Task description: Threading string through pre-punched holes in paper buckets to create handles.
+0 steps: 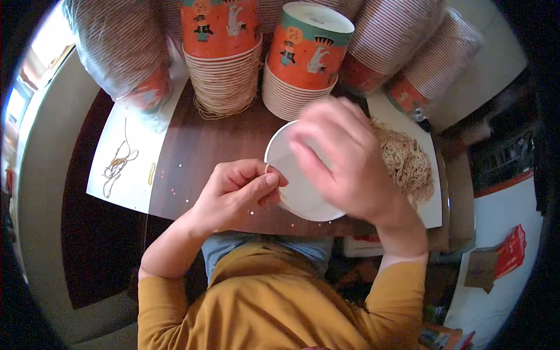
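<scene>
A white-lined paper bucket [309, 201] sits in front of me at the table's near edge, its round mouth facing up. At its left rim my left hand [236, 192] is closed in a pinch, with a short bit of thin beige cord showing between thumb and forefinger. Above the bucket's right side hovers my right hand [344, 154], smeared by motion. Its fingers are bent, and whether anything is in them I cannot make out. Part of the bucket's mouth is hidden under that hand. To the right lies a tangled heap of beige cord [405, 160] on white paper.
Behind stand nested stacks of orange and green printed buckets [221, 64], and a second stack [306, 55] topped by an upturned bucket. Plastic-wrapped stacks [125, 46] flank them. On the left, a loose cord [119, 163] lies on a white sheet [131, 189]. Tiny dots speckle the brown table [192, 146].
</scene>
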